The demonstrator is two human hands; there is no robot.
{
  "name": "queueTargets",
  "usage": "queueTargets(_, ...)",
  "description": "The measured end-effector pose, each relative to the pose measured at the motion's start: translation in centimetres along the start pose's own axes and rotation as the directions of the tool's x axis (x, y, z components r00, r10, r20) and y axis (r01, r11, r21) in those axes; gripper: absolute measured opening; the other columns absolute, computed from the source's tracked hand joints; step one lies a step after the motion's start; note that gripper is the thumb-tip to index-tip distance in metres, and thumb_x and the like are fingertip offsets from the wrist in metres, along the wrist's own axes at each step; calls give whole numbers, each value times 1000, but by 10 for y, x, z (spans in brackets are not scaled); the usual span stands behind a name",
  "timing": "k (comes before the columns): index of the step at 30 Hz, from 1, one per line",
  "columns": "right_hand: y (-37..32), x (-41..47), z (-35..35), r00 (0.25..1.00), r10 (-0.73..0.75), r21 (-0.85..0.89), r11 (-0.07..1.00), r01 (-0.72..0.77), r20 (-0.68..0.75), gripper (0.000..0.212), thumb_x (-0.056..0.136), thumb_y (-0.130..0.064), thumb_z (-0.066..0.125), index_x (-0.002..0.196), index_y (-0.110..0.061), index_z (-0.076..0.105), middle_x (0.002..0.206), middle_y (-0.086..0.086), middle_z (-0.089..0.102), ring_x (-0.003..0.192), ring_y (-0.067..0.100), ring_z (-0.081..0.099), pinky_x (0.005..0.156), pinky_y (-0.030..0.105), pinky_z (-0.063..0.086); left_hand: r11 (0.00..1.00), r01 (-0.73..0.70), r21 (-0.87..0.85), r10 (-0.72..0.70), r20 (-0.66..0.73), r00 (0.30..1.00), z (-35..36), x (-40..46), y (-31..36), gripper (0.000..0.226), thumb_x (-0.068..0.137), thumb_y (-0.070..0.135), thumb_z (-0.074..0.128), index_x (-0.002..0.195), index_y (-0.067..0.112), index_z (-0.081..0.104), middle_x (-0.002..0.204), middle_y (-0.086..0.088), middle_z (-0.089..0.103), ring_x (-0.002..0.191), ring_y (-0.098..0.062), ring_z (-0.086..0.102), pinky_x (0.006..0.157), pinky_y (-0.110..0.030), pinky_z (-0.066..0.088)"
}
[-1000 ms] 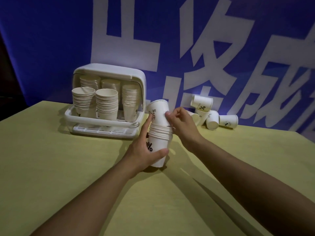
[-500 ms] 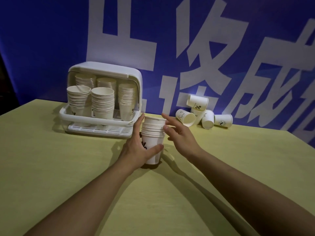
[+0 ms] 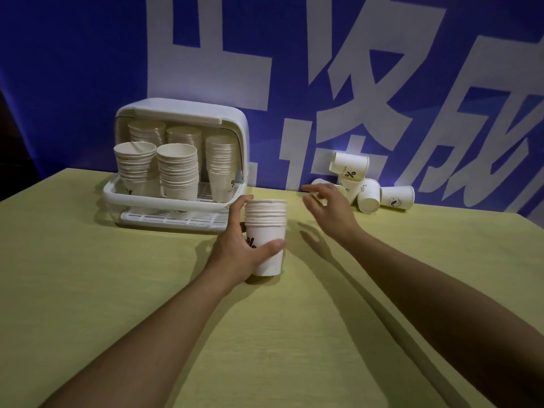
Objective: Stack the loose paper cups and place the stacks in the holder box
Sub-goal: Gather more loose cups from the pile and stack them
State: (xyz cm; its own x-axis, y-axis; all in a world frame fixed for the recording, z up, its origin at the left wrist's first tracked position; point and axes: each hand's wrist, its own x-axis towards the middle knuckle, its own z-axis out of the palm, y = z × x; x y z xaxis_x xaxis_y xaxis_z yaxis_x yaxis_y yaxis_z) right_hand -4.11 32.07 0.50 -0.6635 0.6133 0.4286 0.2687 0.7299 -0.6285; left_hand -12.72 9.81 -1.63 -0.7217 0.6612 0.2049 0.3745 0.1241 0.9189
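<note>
My left hand (image 3: 238, 250) grips a stack of white paper cups (image 3: 266, 228) that stands upright on the yellow table. My right hand (image 3: 331, 209) hovers open to the right of the stack, fingers spread, reaching toward a small heap of loose white cups (image 3: 368, 188) lying against the blue wall. One loose cup is partly hidden behind my right fingers. The white holder box (image 3: 173, 201) stands at the back left with its lid up and holds several cup stacks (image 3: 176, 169).
The yellow table (image 3: 88, 290) stretches toward me. A blue banner with large white characters (image 3: 368, 69) forms the backdrop right behind the box and the loose cups.
My right hand pushed a cup down onto the stack, let go, and moved right toward the loose cups. The stack in my left hand now sits even.
</note>
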Motion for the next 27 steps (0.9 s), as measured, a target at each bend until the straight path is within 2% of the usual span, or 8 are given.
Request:
queueTargets(4,45,35,-6,998,51,-395,917,-64,-43,48,95,-38,65,141,-30,53,148,-1,49,136,24,43,112,47,36,1000,21,-21,-21,15,1000,-1,2,1,92,71,46,88,132,69,22,121,7,62,103,-15,64,88,-50,58)
queueTargets(7,62,50,-7,1000,25,-509,861,-21,1,53,95,-46,62,143,-28,49,148,1,48,136,27,43,112,51,35,999,23,-22,-23,13,1000,0,3,0,93,69,46,88,131,70,23,114,13,61,101,-9,63,89,-49,58)
queueTargets(9,67,56,-3,1000,21,-524,852,-10,15,56,94,-49,62,143,-26,47,147,2,49,135,28,44,112,51,35,999,26,-17,-26,15,1000,0,3,0,94,69,47,88,131,71,21,112,15,59,101,-7,62,90,-48,58)
queueTargets(12,68,62,1,998,30,-492,869,-49,-47,55,94,-50,62,140,-24,47,142,4,54,131,30,48,110,53,36,999,30,11,-31,24,999,0,3,2,97,68,49,88,133,71,19,122,8,60,105,-15,64,91,-49,57)
queueTargets(16,54,75,-1,978,138,-188,968,-167,-156,47,96,-42,63,135,-21,48,130,7,61,115,30,61,96,47,50,1000,14,13,-14,32,999,0,3,3,96,69,46,89,132,71,21,124,6,61,106,-15,64,90,-47,58)
queueTargets(19,48,80,0,976,174,-164,967,-194,-129,57,90,-31,73,138,-21,44,133,7,58,117,32,59,98,48,50,1000,-1,16,0,29,1000,1,2,3,95,69,45,89,129,74,21,121,8,60,102,-10,63,89,-45,58)
queueTargets(23,43,82,1,976,213,-244,946,-215,-35,87,81,-35,82,151,-24,31,148,9,43,130,34,47,106,53,44,1000,-12,15,11,28,1000,0,1,3,97,69,45,89,133,71,20,124,6,62,106,-13,63,91,-45,57)
queueTargets(27,34,72,-5,972,223,-244,949,-200,68,79,83,-32,81,148,-26,37,143,5,49,130,32,49,103,52,47,1000,-25,20,24,38,999,0,-1,4,97,69,47,88,132,73,19,128,5,61,109,-16,62,92,-47,56)
